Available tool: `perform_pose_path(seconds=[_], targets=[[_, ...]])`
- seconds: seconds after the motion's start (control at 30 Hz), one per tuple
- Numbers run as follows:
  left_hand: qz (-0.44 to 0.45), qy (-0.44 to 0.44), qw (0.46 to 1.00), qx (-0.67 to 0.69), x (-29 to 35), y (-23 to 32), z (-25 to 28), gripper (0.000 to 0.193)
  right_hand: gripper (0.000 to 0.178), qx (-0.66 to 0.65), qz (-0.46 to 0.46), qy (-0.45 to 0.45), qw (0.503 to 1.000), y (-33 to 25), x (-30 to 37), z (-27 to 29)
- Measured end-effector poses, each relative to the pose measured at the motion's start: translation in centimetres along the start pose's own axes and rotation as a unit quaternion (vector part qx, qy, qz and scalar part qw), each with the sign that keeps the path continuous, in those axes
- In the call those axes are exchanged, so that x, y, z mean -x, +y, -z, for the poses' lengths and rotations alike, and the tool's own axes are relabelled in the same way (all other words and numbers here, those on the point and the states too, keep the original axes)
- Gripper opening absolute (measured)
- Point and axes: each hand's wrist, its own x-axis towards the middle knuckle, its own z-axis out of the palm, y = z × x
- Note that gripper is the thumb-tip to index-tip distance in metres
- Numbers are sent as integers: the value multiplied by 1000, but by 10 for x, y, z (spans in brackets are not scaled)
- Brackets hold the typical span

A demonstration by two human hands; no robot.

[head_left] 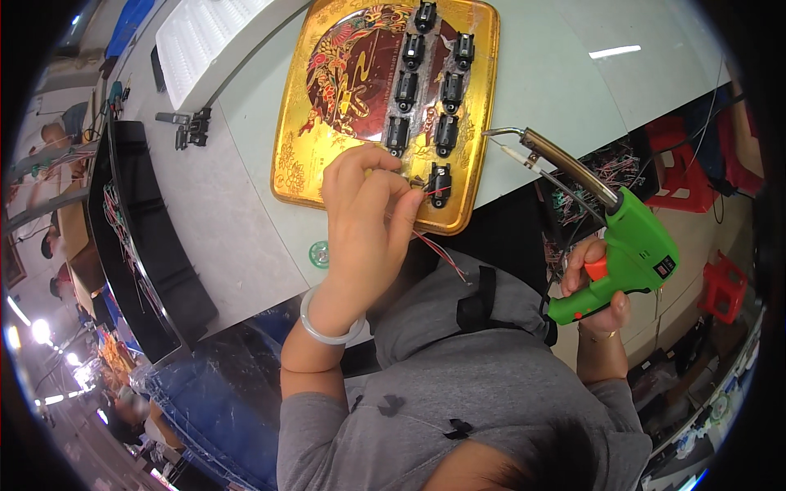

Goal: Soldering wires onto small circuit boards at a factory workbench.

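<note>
Eight boxy black plastic modules (446, 135) visible on the gold tin lid (299, 176), in two rough columns on what looks like clear tape (426, 98). Progress-wise I'd call it early: only the lowest module (440, 185), around 5 o'clock on the lid, has a red wire (438, 191) across it, and I can't tell if it's joined. No wires I can make out on the other seven, stretching up to 1 o'clock, so those look left to do.

Left hand (364, 204) is at 6 o'clock on the lid, thumb and finger pinched narrow on thin wires (442, 252) whose loose ends trail toward 5. Right hand (610, 317) is wrapped round the handle of a green soldering gun (643, 237) off at 4 o'clock; its bent tip (503, 131) pokes toward 10, over the lid's right rim, apart from the lowest module.

Materials: lid's shiny and embossed, rounded corners, dark red round panel. Modules have little eyelet tabs. Gun's smooth plastic with a metal barrel. Table (262, 221) is pale and glossy, with a ribbed white tray (213, 41) up at 11.
</note>
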Motion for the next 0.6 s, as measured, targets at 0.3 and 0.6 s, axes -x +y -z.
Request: perform_pose_path(seconds=[0.3, 0.6], targets=[[2, -22, 1000, -11, -1, 1, 2, 11, 59, -13, -2, -16, 1000, 1, -4, 1], [23, -27, 999, -11, -1, 1, 3, 10, 58, -21, -3, -25, 999, 2, -6, 3]])
